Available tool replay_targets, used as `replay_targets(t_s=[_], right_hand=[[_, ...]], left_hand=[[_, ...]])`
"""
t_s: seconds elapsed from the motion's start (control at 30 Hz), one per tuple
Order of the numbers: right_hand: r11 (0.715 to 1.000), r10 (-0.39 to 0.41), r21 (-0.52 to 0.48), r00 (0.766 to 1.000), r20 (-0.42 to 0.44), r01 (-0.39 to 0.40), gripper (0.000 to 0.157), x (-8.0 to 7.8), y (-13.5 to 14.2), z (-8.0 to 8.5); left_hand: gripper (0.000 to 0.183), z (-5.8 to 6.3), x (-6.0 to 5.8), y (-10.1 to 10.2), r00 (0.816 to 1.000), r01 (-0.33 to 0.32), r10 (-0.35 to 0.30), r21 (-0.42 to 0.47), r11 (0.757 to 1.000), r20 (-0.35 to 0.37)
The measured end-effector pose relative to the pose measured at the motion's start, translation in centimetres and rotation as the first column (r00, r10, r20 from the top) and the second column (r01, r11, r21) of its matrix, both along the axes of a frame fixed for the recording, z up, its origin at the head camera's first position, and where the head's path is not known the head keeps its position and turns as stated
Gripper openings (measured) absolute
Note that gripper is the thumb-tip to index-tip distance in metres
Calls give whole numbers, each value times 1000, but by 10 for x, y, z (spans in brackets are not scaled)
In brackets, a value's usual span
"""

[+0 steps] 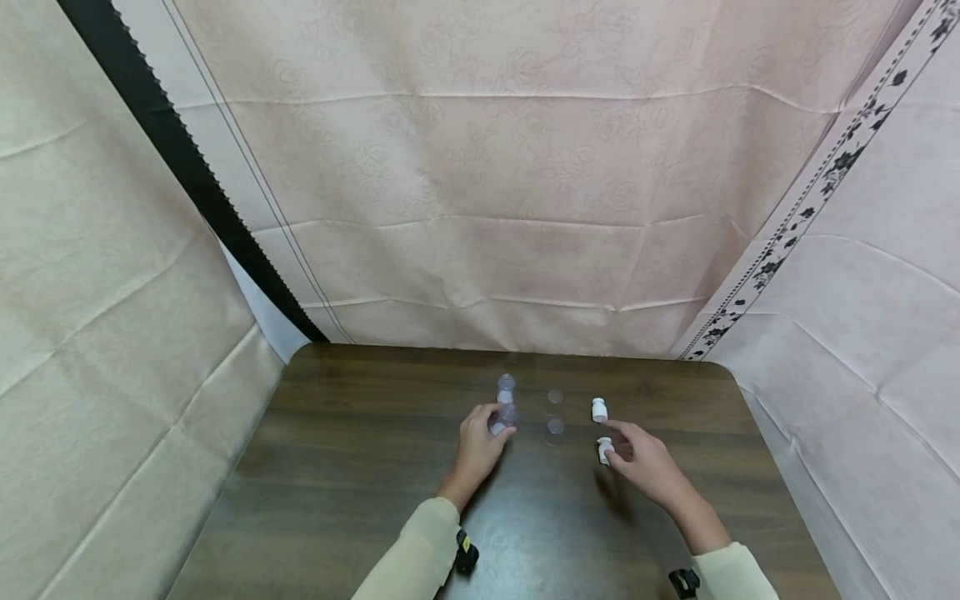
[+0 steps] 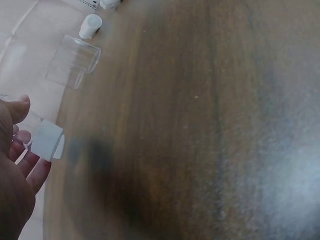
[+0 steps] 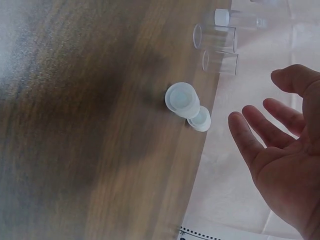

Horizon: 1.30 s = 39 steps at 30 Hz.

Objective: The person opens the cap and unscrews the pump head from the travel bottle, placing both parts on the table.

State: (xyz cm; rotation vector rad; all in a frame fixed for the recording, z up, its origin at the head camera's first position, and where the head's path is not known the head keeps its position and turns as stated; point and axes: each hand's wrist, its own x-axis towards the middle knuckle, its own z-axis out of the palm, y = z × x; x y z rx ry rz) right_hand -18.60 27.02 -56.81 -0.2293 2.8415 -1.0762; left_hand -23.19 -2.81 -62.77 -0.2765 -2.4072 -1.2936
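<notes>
My left hand [image 1: 480, 442] has its thumb and fingers round the nearer of two small clear bottles with white bands. In the left wrist view, fingers show behind this clear bottle [image 2: 47, 140]; the other clear bottle [image 1: 506, 385] stands just beyond the hand. On the right, my right hand [image 1: 645, 458] is spread beside two small white bottles. The nearer white bottle [image 1: 604, 451] is by its thumb, the farther white bottle [image 1: 599, 410] by its fingertips. The right wrist view shows those fingers [image 3: 245, 135] loosely bent around nothing; whether they touch a bottle I cannot tell.
Between the hands stand two clear cylinders, a nearer one [image 1: 555, 427] and a farther one [image 1: 555, 397]. All of it is on a dark wooden table [image 1: 360, 433]. Pale cloth [image 1: 465, 167] hangs behind the table and along both sides.
</notes>
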Motion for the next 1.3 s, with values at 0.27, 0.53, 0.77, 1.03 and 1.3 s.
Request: replay_targets(t_s=[0.27,0.53,0.77,1.03,1.3], right_hand=[[999,-3,-36,1000,12,4,49,6,-1,-4],[999,-10,-43,1000,-2,9,48,10,-4,-5],[999,21,-46,995,-101,-26,44,14,-9,-6],[1000,-1,-29,971,-237,-6,38,15,-10,2],[998,-42,25,847,-531,65,38,9,0,15]], left_hand=[[36,-11,0,-1,996,16,-22,69,997,90],[37,-15,1,-1,990,39,-49,79,996,131],[41,-17,-2,-3,988,72,-79,55,996,134],[57,-16,-1,-17,991,92,-89,-34,995,97],[63,3,2,-43,985,113,-96,-120,986,140]])
